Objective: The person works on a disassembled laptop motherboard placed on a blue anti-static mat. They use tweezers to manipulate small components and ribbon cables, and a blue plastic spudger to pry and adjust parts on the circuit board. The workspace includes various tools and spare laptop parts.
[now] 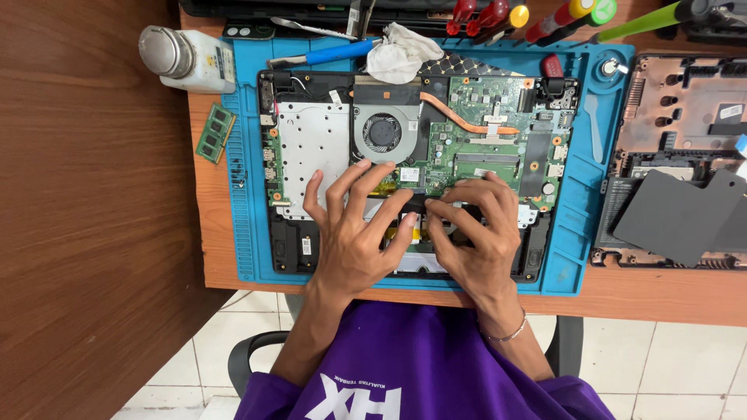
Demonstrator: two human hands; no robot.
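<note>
Both hands work inside an opened laptop base (412, 155) lying on a blue repair mat (587, 210) on the desk (661, 295) — the left hand (354, 233) spread, fingertips by the cooling fan (383, 132). The right hand (475, 233) curls, fingers pinching at a black part just below the green circuit board (482, 148) — what exactly it grips is hidden.

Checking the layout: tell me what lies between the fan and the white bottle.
In the head view, a silver plate lies between fan and bottle.

Left hand (354, 237) and right hand (475, 233) on opened laptop (311, 140), perhaps pressing a cable.
</note>
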